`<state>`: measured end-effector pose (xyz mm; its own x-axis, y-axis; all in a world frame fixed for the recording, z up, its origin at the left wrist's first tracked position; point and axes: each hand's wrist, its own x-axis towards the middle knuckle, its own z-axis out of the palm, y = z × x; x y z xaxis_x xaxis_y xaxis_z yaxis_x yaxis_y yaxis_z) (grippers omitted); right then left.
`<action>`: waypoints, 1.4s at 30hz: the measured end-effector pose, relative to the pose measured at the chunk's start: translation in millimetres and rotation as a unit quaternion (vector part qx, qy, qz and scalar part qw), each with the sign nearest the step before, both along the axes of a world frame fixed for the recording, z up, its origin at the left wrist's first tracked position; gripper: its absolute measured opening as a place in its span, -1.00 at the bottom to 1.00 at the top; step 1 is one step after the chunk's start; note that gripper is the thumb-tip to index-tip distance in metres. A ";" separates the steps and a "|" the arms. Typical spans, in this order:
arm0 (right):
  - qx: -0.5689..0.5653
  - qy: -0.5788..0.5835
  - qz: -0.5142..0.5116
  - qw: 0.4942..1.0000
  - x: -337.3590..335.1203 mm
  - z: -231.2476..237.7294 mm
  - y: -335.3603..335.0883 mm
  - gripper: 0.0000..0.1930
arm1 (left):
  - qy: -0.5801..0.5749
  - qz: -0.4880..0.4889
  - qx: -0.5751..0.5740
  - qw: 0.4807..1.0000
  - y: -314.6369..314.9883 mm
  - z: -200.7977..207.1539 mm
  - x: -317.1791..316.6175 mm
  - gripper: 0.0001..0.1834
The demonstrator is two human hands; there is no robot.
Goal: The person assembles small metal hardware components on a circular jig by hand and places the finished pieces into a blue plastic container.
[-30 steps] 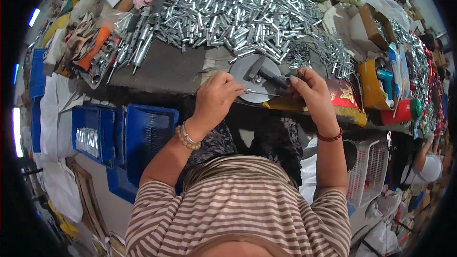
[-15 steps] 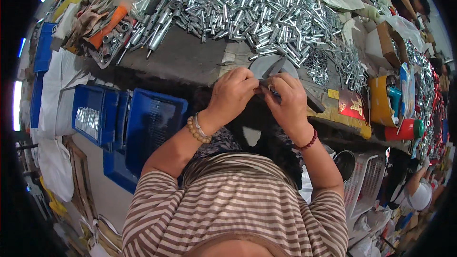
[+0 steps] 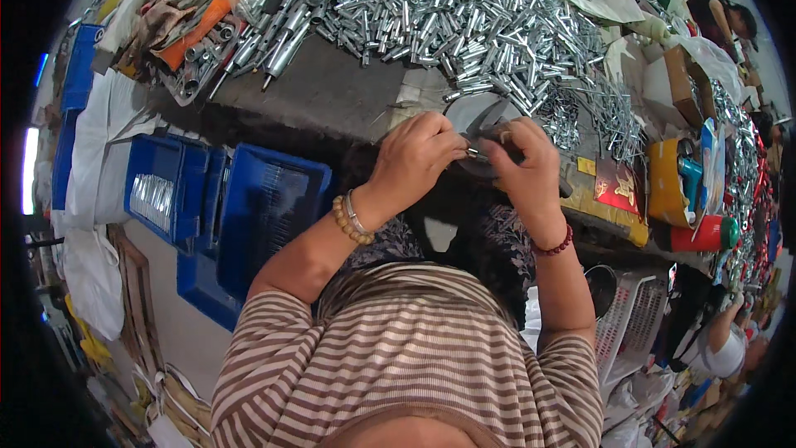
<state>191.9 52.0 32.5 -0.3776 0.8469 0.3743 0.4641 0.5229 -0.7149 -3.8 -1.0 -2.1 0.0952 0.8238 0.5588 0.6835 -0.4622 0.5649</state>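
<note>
In front of my body, at the table's near edge, both hands work close together. My left hand (image 3: 417, 159) pinches a small shiny metal rod (image 3: 473, 152) between thumb and fingertips, its end pointing toward the other hand. My right hand (image 3: 529, 172) is closed just to the right, fingers curled and thumb bent in; what sits in it is too small and dark to make out. Behind the fingertips lies a round grey disc (image 3: 469, 108) with a dark pointed metal piece across it. A large heap of silvery metal tubes (image 3: 473, 21) spreads beyond.
Blue plastic bins (image 3: 274, 228), one with metal rods in it, stand at my left. Thicker metal rods (image 3: 286, 46) and an orange-handled thing (image 3: 195, 33) lie far left. A red card (image 3: 616, 187), a yellow container (image 3: 667, 182) and a white basket (image 3: 634, 323) are at the right.
My hands have drawn slightly apart, the right one moving to the right. The metal rod now shows in the gap between them. The whole view has shifted a little.
</note>
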 end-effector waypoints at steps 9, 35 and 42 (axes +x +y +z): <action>0.145 -0.069 0.011 0.987 4.4 -23.5 -10.9 -0.82 | 0.013 0.007 0.009 1.000 1.3 -4.5 0.3 -0.86; 0.151 -0.135 -0.071 0.977 48.2 22.8 -43.8 -0.73 | 0.008 -0.025 -0.038 0.999 5.3 -2.5 -3.3 -0.83; 0.181 -0.209 -0.031 0.960 41.9 28.8 -55.6 -0.73 | -0.022 -0.020 -0.072 0.997 1.9 0.8 -2.4 -0.87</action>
<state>233.8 -3.5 61.3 -0.5120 0.7158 0.4749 0.7099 0.6638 -0.2352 -6.2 0.8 -1.3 0.1074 0.8915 0.4401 0.6385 -0.4011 0.6568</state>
